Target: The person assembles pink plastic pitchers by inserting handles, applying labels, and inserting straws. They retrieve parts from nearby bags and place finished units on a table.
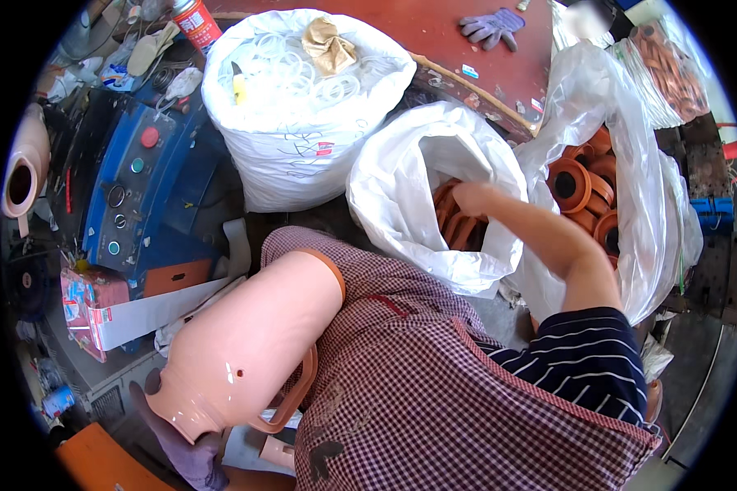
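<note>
Checked apron (434, 393) nearest; left hand (190, 446) in a purple glove, grip hidden – can't tell – by the orange ring (291, 401). Right hand (471, 198) reaches into the white bag (401, 176) – fingers curled on orange fittings (454, 225), bag mouth open for access

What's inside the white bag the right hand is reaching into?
Orange rings show through the mouth of the white bag, and the right hand is in among them. The bag's walls cover the rest, so how deep the pile goes cannot be seen.
</note>
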The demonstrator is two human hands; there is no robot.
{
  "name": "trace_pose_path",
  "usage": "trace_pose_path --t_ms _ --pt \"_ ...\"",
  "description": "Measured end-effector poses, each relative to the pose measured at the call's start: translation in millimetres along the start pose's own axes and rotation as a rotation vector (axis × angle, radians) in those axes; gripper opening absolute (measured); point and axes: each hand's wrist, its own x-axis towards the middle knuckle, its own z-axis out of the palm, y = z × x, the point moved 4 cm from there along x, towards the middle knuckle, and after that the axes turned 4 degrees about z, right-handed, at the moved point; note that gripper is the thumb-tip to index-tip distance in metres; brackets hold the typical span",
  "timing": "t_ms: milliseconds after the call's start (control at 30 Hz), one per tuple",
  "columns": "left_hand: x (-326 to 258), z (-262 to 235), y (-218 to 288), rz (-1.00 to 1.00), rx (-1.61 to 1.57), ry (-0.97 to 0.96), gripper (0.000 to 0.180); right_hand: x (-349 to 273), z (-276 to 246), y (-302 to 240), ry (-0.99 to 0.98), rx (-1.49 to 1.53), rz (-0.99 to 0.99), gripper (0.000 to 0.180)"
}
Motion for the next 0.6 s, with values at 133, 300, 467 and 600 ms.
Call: trace_pose_path --t_ms 133,300,467,600 --pt "19.0 22.4 19.1 0.0 -0.079 0.182 0.125 30.7 101.4 35.4 0.112 -0.018 0.018 0.021" --pt "42.2 43.8 18.3 0.172 -0.184 0.455 0.108 -17.0 -42.2 16.7 0.513 0.21 -0.085 0.02" --pt "45.1 51.3 39.4 0.155 -0.037 0.424 0.1 -198.0 -261.3 -76.8 0.997 0.071 -0.269 0.018" --pt "60.3 72.4 86.3 0.292 -0.017 0.23 0.099 -281.5 -320.4 -180.1 1.3 0.274 -0.863 0.027"
